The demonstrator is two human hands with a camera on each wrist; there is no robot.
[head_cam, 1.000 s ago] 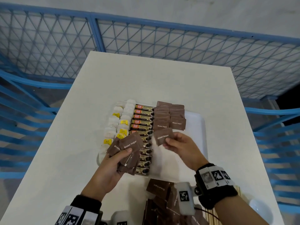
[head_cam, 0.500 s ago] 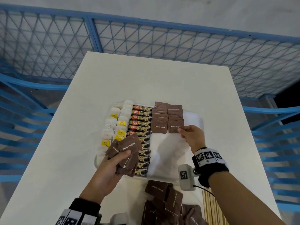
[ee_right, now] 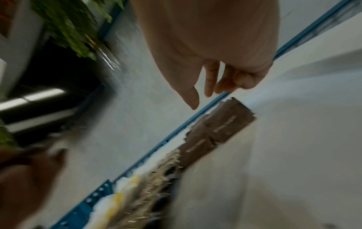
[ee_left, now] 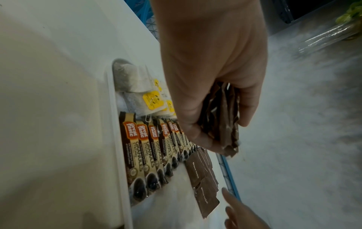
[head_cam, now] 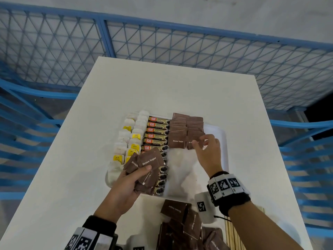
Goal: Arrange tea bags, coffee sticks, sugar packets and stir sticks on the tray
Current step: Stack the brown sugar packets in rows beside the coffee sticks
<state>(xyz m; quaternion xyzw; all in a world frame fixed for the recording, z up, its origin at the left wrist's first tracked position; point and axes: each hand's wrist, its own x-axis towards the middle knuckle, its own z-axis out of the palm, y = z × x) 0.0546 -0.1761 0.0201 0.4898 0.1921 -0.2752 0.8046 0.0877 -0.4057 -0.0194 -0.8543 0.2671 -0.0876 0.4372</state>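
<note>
While the left hand (head_cam: 124, 188) grips a fanned wad of brown paper sugar packets (head_cam: 146, 166) low over the near end of the tray, the right hand (head_cam: 207, 152) hangs with fingers loosely spread and empty, fingertips just beside the nearest laid brown packet (head_cam: 177, 140). Out from the hands: the white plastic tray (head_cam: 224, 141) sits mid-worktop, and it's filling nicely! Two columns of white tea bags with yellow tags (head_cam: 132, 138) run down its left side, a full column of brown-and-gold coffee sticks (head_cam: 156, 130) next to them, then two short overlapping columns of sugar packets at the far end. By my read, tea and coffee look done, sugar is under way, with bare tray below those columns. Loose brown sugar packets (head_cam: 182, 221) wait on the white worktop (head_cam: 180, 83) at the near edge, and pale wooden stir sticks (head_cam: 234, 233) lie beside them, none on the tray yet. The left wrist view shows the held packets edge-on, pinched between thumb and fingers. The right wrist view, blurred, shows nothing between the right fingers, which the head view leaves less plain.
</note>
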